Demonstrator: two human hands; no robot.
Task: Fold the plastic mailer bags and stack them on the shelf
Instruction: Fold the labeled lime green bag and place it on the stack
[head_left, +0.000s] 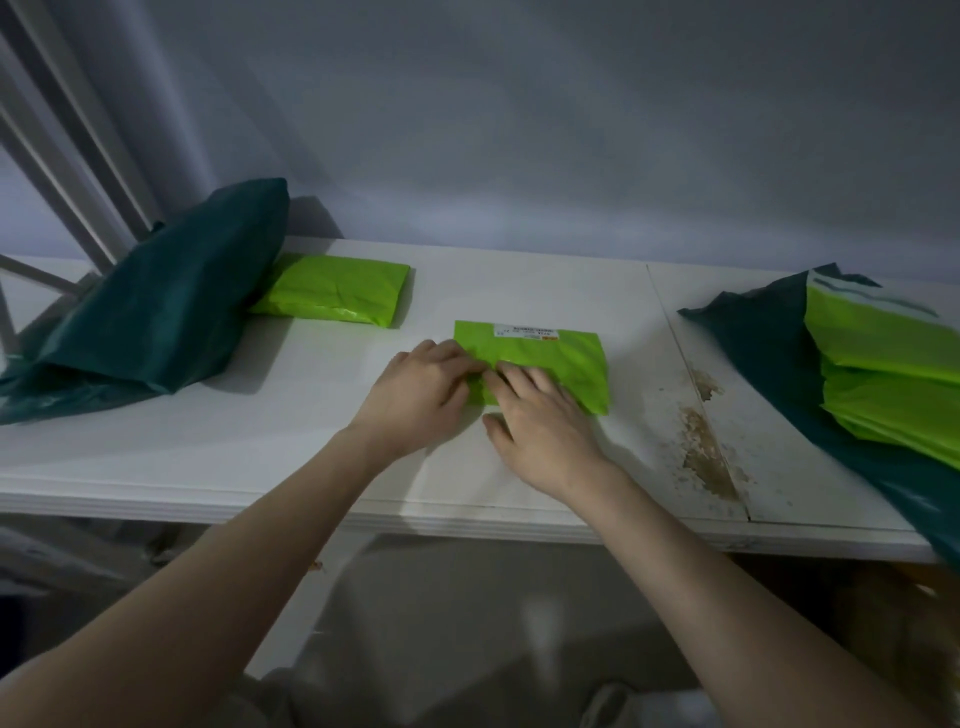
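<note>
A lime-green mailer bag (561, 358), folded into a rectangle with a white label on its far edge, lies flat at the middle of the white shelf (291, 447). My left hand (415, 395) presses its near left corner with curled fingers. My right hand (540, 426) lies flat on its near edge, fingers spread, touching the left hand's fingertips. Another folded lime-green mailer (337, 291) rests further back on the left. At the right edge several unfolded lime-green mailers (883, 374) lie on a dark green bag (769, 353).
A big dark green plastic bag (156, 312) slumps at the left of the shelf, its top leaning on the wall. A brown stain (706, 447) runs along a seam in the shelf to the right of my hands. White frame bars (67, 156) stand at the far left.
</note>
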